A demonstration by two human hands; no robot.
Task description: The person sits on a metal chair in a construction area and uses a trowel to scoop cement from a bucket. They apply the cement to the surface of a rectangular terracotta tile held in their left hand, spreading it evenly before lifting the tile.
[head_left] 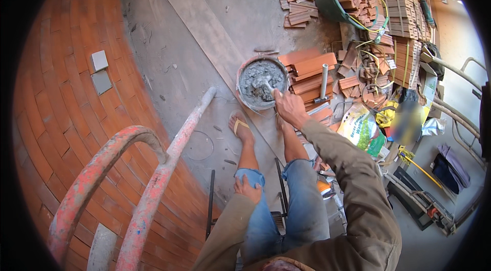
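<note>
My right hand [291, 108] is closed round the handle of a trowel [263, 87], and its blade lies in wet grey mortar [250, 74]. The mortar fills a round bucket [239, 87] on the floor in front of my feet. My left hand [247, 189] rests on my left knee, fingers stretched and holding nothing. Just right of the bucket are stacked orange clay tile strips [313, 66]. A hammer-like tool with a grey handle [324, 81] lies against them.
A brick-faced wall [66, 92] runs along the left, with paint-worn red scaffold tubes [153, 184] before it. Far right, a green bucket [330, 2] holds tile pieces. Bags, including a printed sack [358, 125], and tools crowd the right. A plank [204, 25] crosses the floor.
</note>
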